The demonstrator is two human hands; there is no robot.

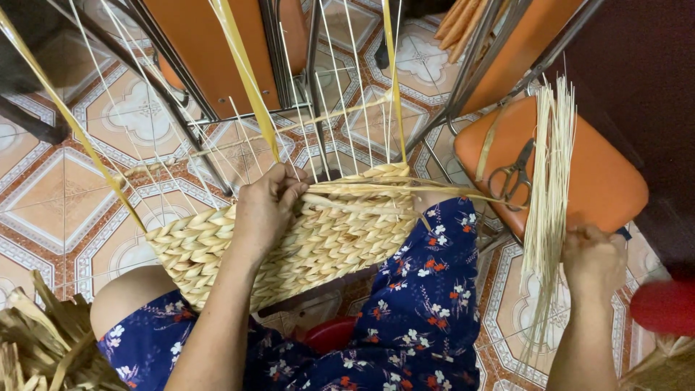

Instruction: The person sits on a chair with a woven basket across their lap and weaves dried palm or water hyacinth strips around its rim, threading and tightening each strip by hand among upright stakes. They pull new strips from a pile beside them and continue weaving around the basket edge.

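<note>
The left hand (264,210) is closed on the top edge of a half-woven straw basket (304,242), its fingers (289,190) curled over the rim and pinching a flat weaving strand (362,208). The basket is held across the lap, on a blue floral garment (413,311). The plaited wall is judged light and springy, firm under pressure but liable to distort; a hold at the woven rim, just beneath the fingers, is considered soundest. Thin upright stakes (340,94) rising beyond the fingers are judged stiff yet brittle and should not be bent sharply.

The right hand (595,262) is closed round a bundle of pale straw stalks (550,195), gripped near its lower part. The stalks are judged light, loose and prone to slipping apart. Scissors (515,176) lie just beside the bundle on an orange chair seat (601,177).

The right fingertips are hidden behind the hand. The basket's underside and far wall are not visible. A red object (664,305) at the right edge is cut off and not identifiable. Dried leaves (43,347) are only partly shown.
</note>
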